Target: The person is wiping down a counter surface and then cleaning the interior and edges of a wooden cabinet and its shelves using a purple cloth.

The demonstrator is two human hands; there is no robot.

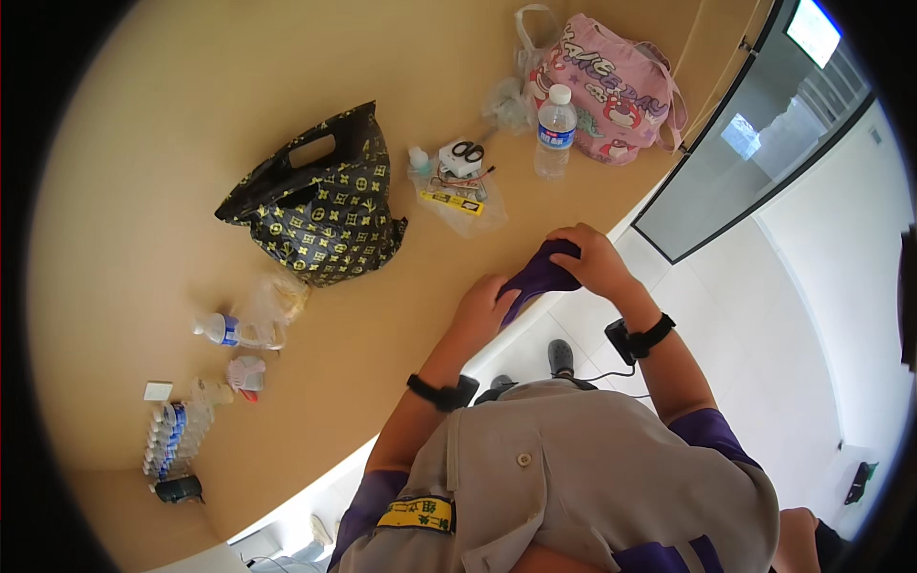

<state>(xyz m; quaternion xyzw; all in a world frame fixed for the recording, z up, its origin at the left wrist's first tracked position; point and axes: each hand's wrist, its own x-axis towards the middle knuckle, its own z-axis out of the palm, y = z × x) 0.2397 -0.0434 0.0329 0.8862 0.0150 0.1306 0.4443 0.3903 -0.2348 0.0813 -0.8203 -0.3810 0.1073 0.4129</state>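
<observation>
A dark purple piece of cloth [542,274] is stretched between my two hands at the front edge of a wood-coloured counter [344,401]. My left hand [481,309] grips its lower left end, thumb on top. Its upper right end is held by my right hand [592,258], fingers curled over the fabric. What the cloth is, folded as it is, I cannot tell. Beyond my hands lies a clear plastic bag [469,223] with a yellow packaged item [453,202], a white box [461,159] and black-handled scissors [468,151] on or about it.
A black patterned bag [329,215] stands at centre left. A water bottle [555,132] is beside a pink cloth bag [609,89]. Several bottles [172,440] line the far left end, near a dark cylindrical object [179,490]. A glass door [745,136] stands at the right.
</observation>
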